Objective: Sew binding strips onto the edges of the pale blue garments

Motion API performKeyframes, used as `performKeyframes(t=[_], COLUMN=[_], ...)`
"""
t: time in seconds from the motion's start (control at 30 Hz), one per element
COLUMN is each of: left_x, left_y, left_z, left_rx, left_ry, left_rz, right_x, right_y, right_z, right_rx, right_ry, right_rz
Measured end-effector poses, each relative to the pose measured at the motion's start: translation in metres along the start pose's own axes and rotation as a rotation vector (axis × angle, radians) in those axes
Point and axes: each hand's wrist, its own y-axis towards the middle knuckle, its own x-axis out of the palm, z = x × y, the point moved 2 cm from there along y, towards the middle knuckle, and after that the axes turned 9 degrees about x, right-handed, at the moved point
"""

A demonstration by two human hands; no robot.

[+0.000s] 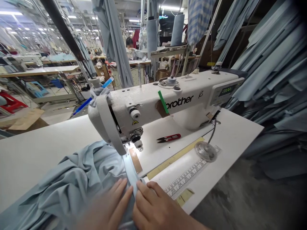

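A light blue-grey cloth (79, 175) lies bunched on the white table. Its folded, paler edge strip (130, 169) runs under the needle area of a white sewing machine (153, 105). My left hand (105, 206), partly blurred, rests on the cloth left of the strip, its fingers stretched out flat. At the strip's near end, my right hand (155, 206) has its fingers bent and closed on the cloth edge. The part of the cloth under that hand is hidden. Behind my hands, a piece of brown tape (135, 160) is stuck beside the needle area.
Red-handled thread snips (169, 138) lie on the machine bed. A clear round disc (205, 151) sits near a printed ruler (189, 177) on the table. Blue-grey cloth pieces (275, 64) hang at the right. Thread cones (151, 34) stand behind the machine, and a person (129, 43) is far back.
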Motion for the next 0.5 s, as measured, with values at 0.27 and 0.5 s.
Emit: performKeyframes(t=[0.27, 0.5], left_x=[0.018, 0.011], left_y=[-0.013, 0.009], left_z=[-0.01, -0.039], left_rx=[0.059, -0.013], left_ry=[0.086, 0.027], left_rz=[-0.013, 0.023], right_x=[0.01, 0.019], right_y=[0.01, 0.032], right_z=[-0.005, 0.007], right_rx=[0.039, -0.034], right_ry=[-0.083, -0.097], right_rz=[0.038, -0.141])
